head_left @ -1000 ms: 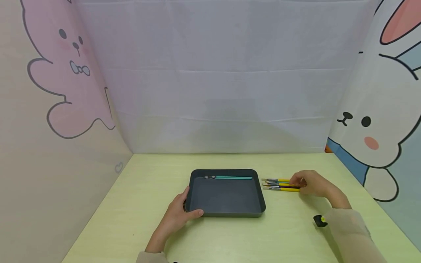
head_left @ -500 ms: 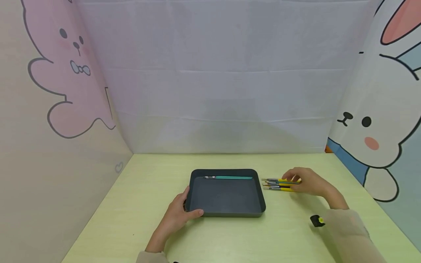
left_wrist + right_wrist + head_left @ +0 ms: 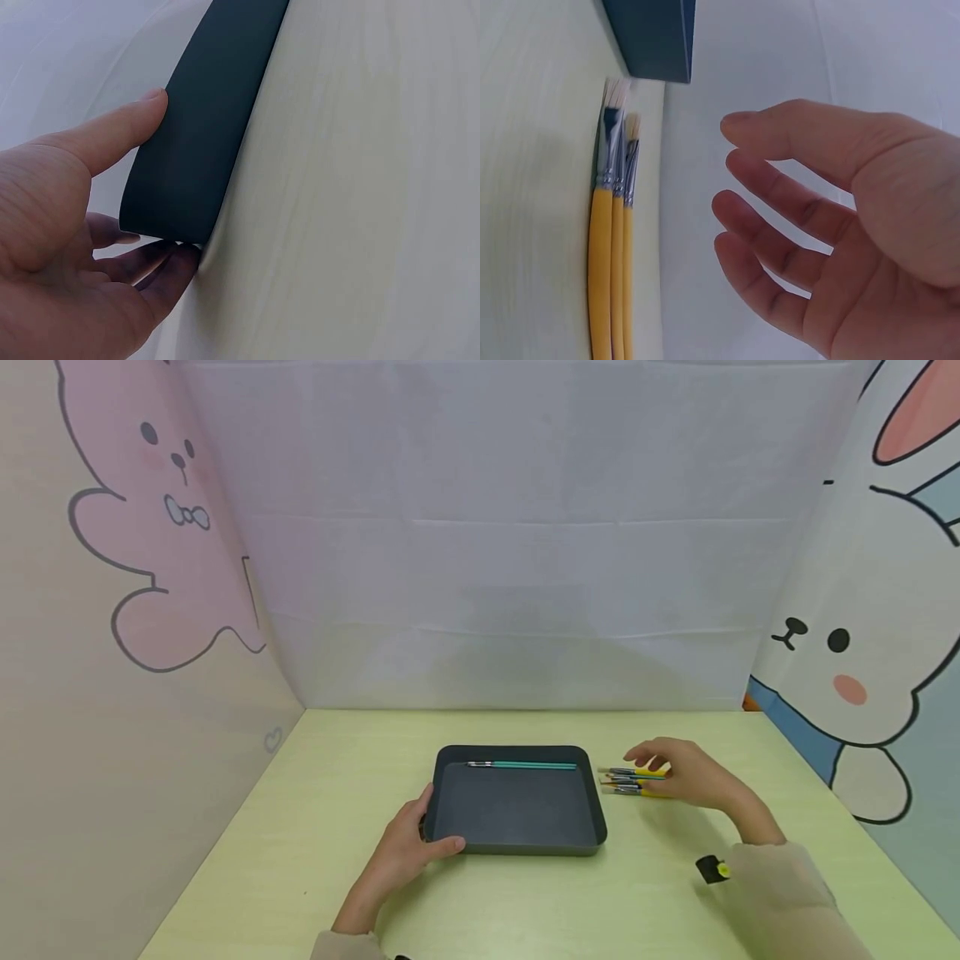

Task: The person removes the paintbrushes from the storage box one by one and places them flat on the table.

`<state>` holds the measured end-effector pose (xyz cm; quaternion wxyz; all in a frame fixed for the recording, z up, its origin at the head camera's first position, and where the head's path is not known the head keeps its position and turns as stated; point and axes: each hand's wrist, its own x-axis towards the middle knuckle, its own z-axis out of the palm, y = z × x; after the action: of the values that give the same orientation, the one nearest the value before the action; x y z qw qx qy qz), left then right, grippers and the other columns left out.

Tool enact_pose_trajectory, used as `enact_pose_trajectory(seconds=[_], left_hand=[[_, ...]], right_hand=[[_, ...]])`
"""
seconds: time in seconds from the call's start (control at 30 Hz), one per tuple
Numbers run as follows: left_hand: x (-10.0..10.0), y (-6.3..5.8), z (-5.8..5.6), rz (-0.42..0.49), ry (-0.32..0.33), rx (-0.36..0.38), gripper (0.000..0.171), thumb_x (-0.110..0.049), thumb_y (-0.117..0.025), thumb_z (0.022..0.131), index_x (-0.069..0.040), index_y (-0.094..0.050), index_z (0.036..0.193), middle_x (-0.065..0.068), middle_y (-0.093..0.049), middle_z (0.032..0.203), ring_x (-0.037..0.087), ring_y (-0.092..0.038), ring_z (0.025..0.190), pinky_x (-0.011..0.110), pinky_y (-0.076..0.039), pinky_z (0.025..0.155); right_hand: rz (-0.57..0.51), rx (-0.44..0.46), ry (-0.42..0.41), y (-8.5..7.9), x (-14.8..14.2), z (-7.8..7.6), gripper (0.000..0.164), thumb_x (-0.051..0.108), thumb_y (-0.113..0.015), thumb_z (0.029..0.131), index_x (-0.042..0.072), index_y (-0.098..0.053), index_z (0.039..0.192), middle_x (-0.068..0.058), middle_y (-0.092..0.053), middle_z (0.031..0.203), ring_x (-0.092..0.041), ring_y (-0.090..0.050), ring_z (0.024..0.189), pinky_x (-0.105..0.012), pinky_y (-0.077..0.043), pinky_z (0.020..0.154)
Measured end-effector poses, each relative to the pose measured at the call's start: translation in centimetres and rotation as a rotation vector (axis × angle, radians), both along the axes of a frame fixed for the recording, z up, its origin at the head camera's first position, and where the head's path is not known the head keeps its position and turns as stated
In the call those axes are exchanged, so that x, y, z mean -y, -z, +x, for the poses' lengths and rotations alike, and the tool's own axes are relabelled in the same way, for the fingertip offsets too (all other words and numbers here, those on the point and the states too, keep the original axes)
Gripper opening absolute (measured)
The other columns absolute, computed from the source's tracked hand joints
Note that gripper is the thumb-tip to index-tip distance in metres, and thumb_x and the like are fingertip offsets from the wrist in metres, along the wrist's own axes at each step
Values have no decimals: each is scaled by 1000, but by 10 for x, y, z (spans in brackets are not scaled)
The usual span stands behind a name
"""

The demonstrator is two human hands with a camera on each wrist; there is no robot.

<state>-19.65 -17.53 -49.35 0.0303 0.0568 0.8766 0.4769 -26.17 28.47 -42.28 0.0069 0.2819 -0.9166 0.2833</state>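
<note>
A dark grey rectangular tray (image 3: 517, 810) lies on the table, and a teal-handled paintbrush (image 3: 534, 766) rests along its far side. My left hand (image 3: 401, 852) grips the near-left corner of the tray; the left wrist view shows the thumb on its wall (image 3: 202, 120) and the fingers bent around the corner. Several paintbrushes (image 3: 628, 791), mostly yellow-handled, lie side by side right of the tray, bristles toward it. Over them hovers my right hand (image 3: 690, 772), fingers loosely bent with nothing between them. In the right wrist view the yellow-handled brushes (image 3: 600, 262) lie apart from its fingertips.
The pale yellow table (image 3: 525, 902) reaches back to a white cloth wall (image 3: 510, 568). Side panels carry a pink cartoon animal (image 3: 172, 527) on the left and a white rabbit (image 3: 847, 610) on the right. A small black object (image 3: 709, 869) is beside the right sleeve.
My right hand has moved left and slightly up, from the brushes' handle ends to over their middle, its fingers loosening. The left hand and tray stay put.
</note>
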Motion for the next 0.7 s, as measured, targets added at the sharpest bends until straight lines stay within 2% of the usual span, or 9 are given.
enact_pose_trajectory(seconds=[0.2,0.37,0.57,0.7], left_hand=[[1,1,0,11,3,-7,111,-39,-93,84,-6,-29,168,26,-45,159,44,-49,142,61,-45,111],[0,1,-2,14,-1,1,111,-40,-93,84,-7,-29,168,26,-44,160,44,-48,144,61,-43,113],[1,0,-1,8,5,-7,110,-39,-93,84,-6,-29,168,26,-44,160,45,-48,143,62,-44,112],[1,0,0,9,4,-4,111,-39,-93,84,-6,-29,168,26,-44,160,44,-49,143,61,-44,112]], right_hand=[[-29,29,-19,-4,11,3,44,1,-80,90,1,-69,133,-17,-71,123,-37,-68,104,-36,-61,81],[-51,15,-59,-5,22,4,46,2,-82,91,3,-68,134,-14,-71,124,-39,-68,104,-44,-62,81],[-30,-35,-128,-9,41,-3,44,5,-82,92,4,-68,133,-16,-70,126,-38,-68,103,-42,-62,79],[-20,1,-149,-13,55,-9,43,0,-77,93,2,-66,135,-18,-68,128,-39,-66,107,-45,-61,82]])
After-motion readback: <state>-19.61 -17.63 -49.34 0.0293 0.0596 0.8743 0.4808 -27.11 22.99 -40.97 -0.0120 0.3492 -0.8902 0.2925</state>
